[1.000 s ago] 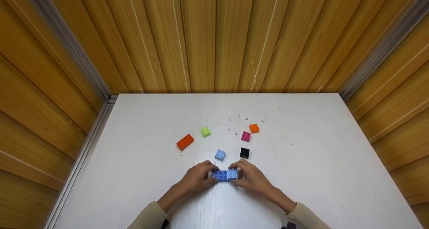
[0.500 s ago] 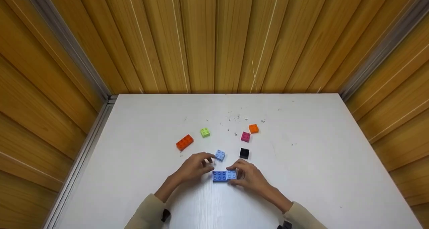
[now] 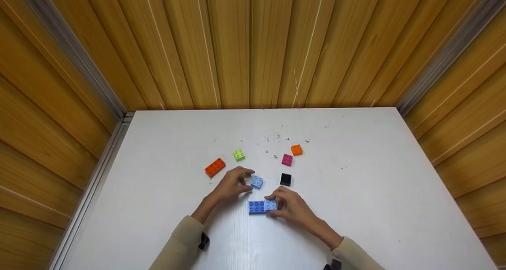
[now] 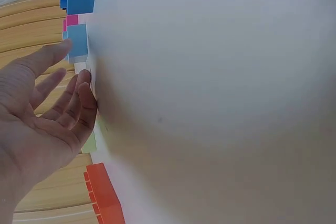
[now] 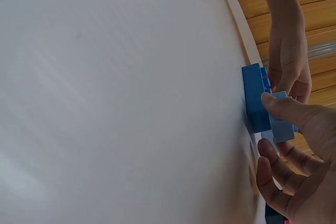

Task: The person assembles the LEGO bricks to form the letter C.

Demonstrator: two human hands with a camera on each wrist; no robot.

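Note:
A dark blue brick point(image 3: 256, 207) lies on the table, with a light blue brick point(image 3: 270, 205) stacked on its right end. My right hand point(image 3: 294, 207) pinches that stacked brick between thumb and fingers; in the right wrist view, the thumb presses the side of the light blue brick point(image 5: 281, 124). Just beyond, a second light blue brick point(image 3: 257, 182) sits on the table. Around its left side is my left hand point(image 3: 231, 185), thumb and fingers spread apart. The left wrist view puts the thumb at the edge of this brick point(image 4: 77, 43), fingers not closed on it.
Left of centre lie a red-orange long brick point(image 3: 215, 167) and a lime green brick point(image 3: 239, 155). Towards the right are a black brick point(image 3: 286, 179), a magenta brick point(image 3: 287, 159) and an orange brick point(image 3: 297, 150). Wood-patterned panels point(image 3: 253, 44) rise behind the white table point(image 3: 355, 191).
My left hand has let go of the dark blue brick and moved forward to the loose light blue brick. The right hand keeps its pinch on the stacked one.

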